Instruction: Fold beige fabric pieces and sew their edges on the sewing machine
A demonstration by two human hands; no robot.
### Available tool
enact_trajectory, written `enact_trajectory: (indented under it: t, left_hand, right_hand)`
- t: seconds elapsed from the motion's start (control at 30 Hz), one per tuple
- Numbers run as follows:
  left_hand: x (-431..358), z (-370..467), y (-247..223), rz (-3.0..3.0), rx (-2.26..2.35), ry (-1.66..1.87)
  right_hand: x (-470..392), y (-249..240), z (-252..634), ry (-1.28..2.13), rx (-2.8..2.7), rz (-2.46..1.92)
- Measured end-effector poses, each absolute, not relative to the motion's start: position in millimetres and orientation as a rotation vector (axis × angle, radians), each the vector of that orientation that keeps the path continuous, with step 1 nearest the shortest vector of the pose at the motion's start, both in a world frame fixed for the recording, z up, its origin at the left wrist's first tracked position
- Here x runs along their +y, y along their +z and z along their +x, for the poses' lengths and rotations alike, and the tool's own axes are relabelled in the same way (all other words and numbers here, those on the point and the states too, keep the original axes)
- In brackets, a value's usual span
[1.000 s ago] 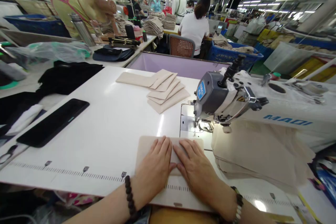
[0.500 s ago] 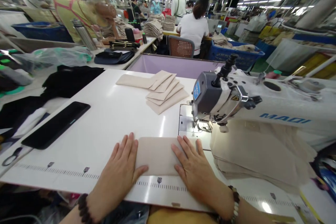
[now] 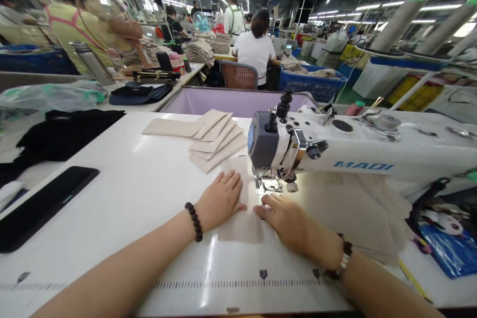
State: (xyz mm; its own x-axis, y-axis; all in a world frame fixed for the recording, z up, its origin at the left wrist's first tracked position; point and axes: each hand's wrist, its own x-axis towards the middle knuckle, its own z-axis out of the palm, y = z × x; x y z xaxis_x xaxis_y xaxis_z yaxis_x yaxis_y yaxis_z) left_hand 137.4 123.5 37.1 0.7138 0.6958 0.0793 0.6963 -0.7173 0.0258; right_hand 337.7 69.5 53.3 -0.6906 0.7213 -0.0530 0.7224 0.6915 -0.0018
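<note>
Head cam view, and both hands are down at the sewing machine. Left hand is pretty flat and open, palm down on the left side of the beige fabric piece, fingers close together with the thumb stuck out. Right hand is more curled, fingertips by the piece's right edge, just beside the presser foot. Honestly can't tell if it's pinching the fabric or just resting there. The piece itself lies flat on the white table, long side pointing away from the person, left of the needle area.

Writing: big blue "MAQI" on the machine arm. The blue label on the head end is too side-on to read. A marker on the printed ruler looks like 10, the others are too blurry. Blue basket at the back has white lettering, no chance of reading it.

Compared with half a second ago, the piece got turned from lying sideways near the front ruler and is now up by the foot. The hands were spread at its two ends; now they're much closer together. The fanned beige pieces still sit behind it, and the beige stack is still under the machine arm.
</note>
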Motion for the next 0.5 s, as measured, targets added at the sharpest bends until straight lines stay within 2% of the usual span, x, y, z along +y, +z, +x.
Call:
enact_trajectory:
  t: [0.5]
  left_hand:
    - [141.6, 163.4, 24.7, -3.022, -1.099, -0.221]
  right_hand:
    - [79.9, 47.2, 349.3, -0.031, 2.81, 1.368]
